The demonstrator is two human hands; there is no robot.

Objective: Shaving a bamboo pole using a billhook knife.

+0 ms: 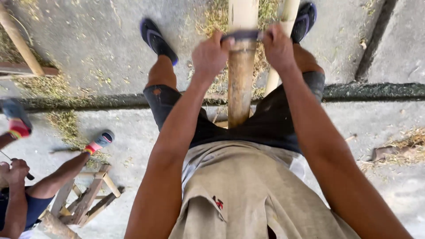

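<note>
Bamboo pole: a thick culm (241, 75) runs from the top centre of the frame down between the person's knees, its lower end resting at the lap.
Blade: a dark flat blade (246, 34) lies crosswise on the pole, near the top centre.
Left hand: the left hand (211, 55) is curled in a fist round the blade's left end, fingers pressed together.
Right hand: the right hand (278, 48) is closed the same way on the blade's right end, knuckles up.
Work done: below the blade the pole looks browner and duller, above it paler and yellower; which stretch is already scraped cannot be told for sure from this angle, though the fine shavings (217, 20) on the concrete suggest a fair amount is done.
Work left: the length above the blade runs out of frame, so the remainder is unknown.
Second pole: a thinner pale one (283, 26) lies just right of the first.
Lower left: another person's hands (13, 170) grip a thin tool beside a wooden stool (88, 199).
</note>
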